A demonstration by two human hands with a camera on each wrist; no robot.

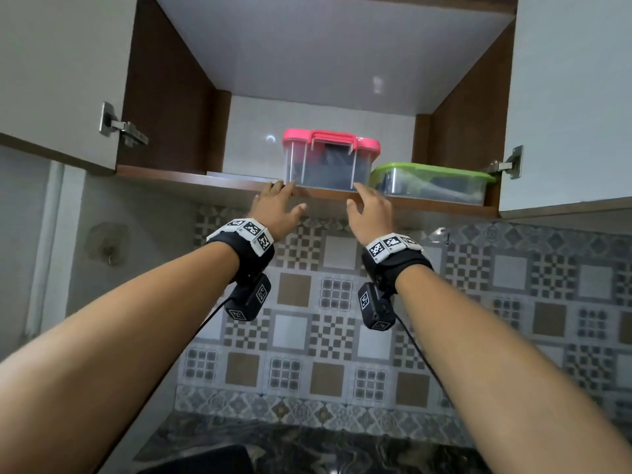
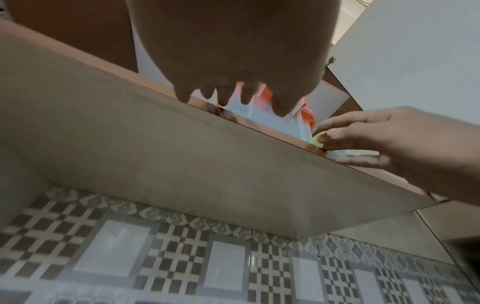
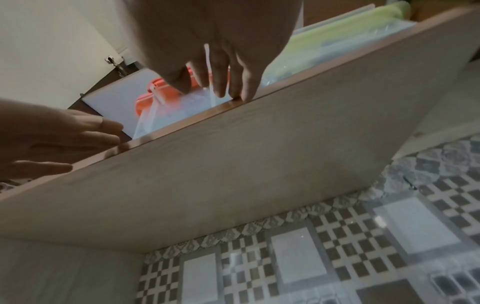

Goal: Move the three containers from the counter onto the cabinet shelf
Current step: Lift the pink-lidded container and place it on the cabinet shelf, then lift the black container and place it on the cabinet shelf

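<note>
Two containers stand on the cabinet shelf point(image 1: 205, 181). A clear box with a pink lid and handle point(image 1: 330, 162) sits at the middle, near the front edge. To its right lies a flat clear box with a green lid point(image 1: 434, 183). My left hand point(image 1: 277, 206) reaches up with straight fingers to the pink box's lower left corner. My right hand point(image 1: 371, 206) does the same at its lower right corner, fingertips at the shelf edge. In the wrist views the fingers point(image 2: 280, 107) point(image 3: 221, 86) lie spread against the pink box point(image 3: 179, 109), holding nothing.
Both cabinet doors stand open, with hinges at left point(image 1: 119, 126) and right point(image 1: 506, 164). The shelf has bare room left of the pink box. A patterned tile wall point(image 1: 342, 302) runs below the cabinet, and a dark marble counter point(image 1: 342, 449) lies at the bottom.
</note>
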